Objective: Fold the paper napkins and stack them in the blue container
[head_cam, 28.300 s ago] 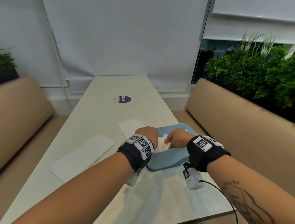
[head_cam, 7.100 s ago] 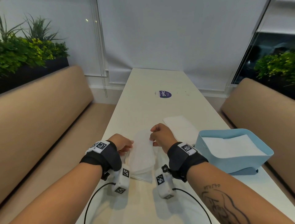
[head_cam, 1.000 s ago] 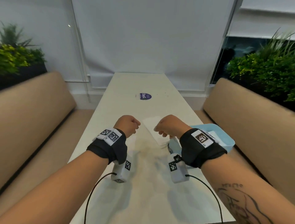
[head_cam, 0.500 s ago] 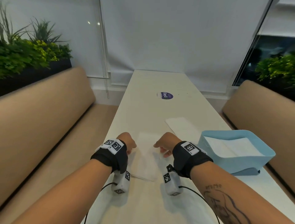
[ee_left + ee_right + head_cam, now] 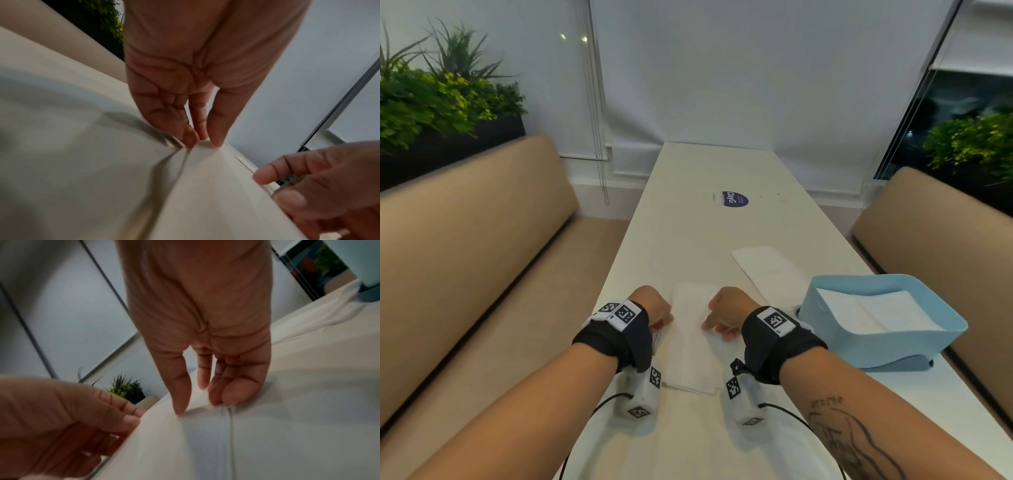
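Back from the blue container (image 5: 876,346) at the right edge of the desk (image 5: 688,222), my left grip (image 5: 654,306) and right grip (image 5: 729,308) now pinched the next napkin (image 5: 693,346) near the left edge, starting another fold.

The long white table (image 5: 688,240) runs away from the viewer between two tan benches. Items resting directly on its top:

- Near napkin (image 5: 691,349) – white, a long narrow strip, lying lengthwise at the near end, close to the left edge.
- Second napkin (image 5: 770,270) – white, flat, angled, farther away and to the right; its near end reaches the container.
- Blue container (image 5: 876,346) – light blue, open-topped, at the right edge, well apart from the near napkin. A darker blue part (image 5: 904,362) shows beneath its near side.
- Round purple sticker (image 5: 734,199) – flat on the middle of the far half.
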The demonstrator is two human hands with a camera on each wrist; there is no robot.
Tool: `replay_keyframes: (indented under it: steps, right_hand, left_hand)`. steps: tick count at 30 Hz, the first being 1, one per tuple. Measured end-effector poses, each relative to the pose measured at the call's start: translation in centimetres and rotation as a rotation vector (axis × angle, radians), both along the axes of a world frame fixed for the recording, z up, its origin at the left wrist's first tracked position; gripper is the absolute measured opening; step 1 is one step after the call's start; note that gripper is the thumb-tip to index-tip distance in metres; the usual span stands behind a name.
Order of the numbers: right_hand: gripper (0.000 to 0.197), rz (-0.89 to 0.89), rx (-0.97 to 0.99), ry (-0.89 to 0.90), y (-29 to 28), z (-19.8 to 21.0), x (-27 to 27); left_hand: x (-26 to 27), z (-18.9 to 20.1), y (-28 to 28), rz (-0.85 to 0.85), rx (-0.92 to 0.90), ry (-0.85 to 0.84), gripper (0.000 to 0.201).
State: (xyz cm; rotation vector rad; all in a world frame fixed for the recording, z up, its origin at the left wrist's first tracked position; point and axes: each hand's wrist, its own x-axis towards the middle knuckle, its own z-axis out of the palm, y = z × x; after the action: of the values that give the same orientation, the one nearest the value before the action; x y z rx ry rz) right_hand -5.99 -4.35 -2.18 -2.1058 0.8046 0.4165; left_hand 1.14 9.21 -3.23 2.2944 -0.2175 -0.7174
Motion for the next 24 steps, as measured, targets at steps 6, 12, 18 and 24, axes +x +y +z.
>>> replay_keyframes:
  steps: [6,12,18,24]
  right_hand:
    - [0.022,0.098,-0.126,0.009,0.62,-0.31,0.37]
    - [0.026,0.108,-0.123,-0.008,0.56,-0.32,0.39]
    - [0.025,0.141,-0.174,0.008,0.64,-0.42,0.57]
    - [0.034,0.151,-0.181,-0.005,0.4,-0.7,0.76]
  left_hand:
    - [-0.38,0.67,-0.29,-0.038,0.011,-0.112,0.011]
    - [-0.44,0.7,-0.32,0.077,-0.113,-0.111,0.027]
    - [-0.42,0.88,-0.28,0.136,-0.153,0.009,0.033]
    - [-0.25,0.85,-0.28,0.158,-0.182,0.074,0.024]
